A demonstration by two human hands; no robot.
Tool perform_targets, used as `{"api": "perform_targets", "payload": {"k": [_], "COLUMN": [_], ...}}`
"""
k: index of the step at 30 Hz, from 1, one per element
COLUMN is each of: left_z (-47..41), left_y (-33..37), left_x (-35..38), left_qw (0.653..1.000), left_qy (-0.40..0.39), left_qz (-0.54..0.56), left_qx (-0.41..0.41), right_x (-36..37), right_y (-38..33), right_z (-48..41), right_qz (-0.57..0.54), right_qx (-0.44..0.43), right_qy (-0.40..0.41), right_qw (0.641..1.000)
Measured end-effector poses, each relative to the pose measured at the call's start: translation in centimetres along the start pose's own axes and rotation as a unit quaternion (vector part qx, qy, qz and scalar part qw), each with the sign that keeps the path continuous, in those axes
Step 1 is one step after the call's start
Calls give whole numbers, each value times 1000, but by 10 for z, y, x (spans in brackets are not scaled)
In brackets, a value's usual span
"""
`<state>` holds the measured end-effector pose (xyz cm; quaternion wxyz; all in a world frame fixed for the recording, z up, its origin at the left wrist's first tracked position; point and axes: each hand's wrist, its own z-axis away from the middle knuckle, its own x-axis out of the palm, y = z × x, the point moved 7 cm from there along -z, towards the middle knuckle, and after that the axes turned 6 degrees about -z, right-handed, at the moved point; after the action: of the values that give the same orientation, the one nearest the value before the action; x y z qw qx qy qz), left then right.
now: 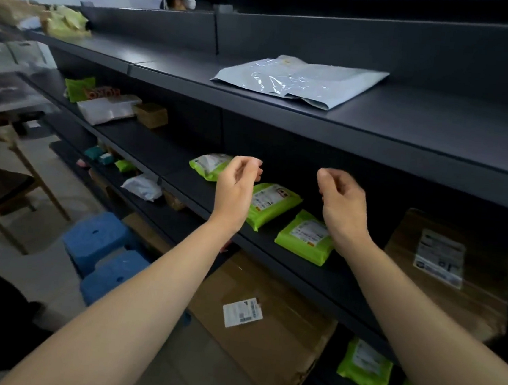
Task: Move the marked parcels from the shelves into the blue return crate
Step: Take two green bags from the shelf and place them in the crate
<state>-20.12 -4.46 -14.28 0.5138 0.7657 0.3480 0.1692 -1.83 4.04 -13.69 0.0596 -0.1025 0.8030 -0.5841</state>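
Hovering empty, two hands (236,187) (343,205), fingers loosely curled, above three green parcels (271,205)

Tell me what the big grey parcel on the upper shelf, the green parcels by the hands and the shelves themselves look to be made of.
Grey parcel: thin glossy plastic film, going by its wrinkles and bright glints. Green parcels: soft plastic mailer bags, smooth with a slight sheen and puffy, rounded edges, each with a white paper-like label. Shelves: probably painted sheet metal, matt dark grey, flat with thin folded front edges.
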Motion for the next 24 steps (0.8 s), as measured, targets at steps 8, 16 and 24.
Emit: {"api": "perform_targets", "payload": {"k": [8, 16, 24], "left_z": [-29, -83, -121], "left_y": [-76, -136, -186], "left_x": [13, 19, 34], "left_qw": [995, 987, 967], "left_qy": [-17, -79, -166], "left_qz": [-60, -81, -147], "left_qx": [-72, -115, -123], "right_x": [-11, -9, -7], "right_y": [62, 118, 173], "right_z": [-20, -46, -42], "right_qz": [75, 190, 269], "right_qx": [96, 241, 378], "right_qy": [18, 51, 57], "right_qw": [992, 950, 884]}}
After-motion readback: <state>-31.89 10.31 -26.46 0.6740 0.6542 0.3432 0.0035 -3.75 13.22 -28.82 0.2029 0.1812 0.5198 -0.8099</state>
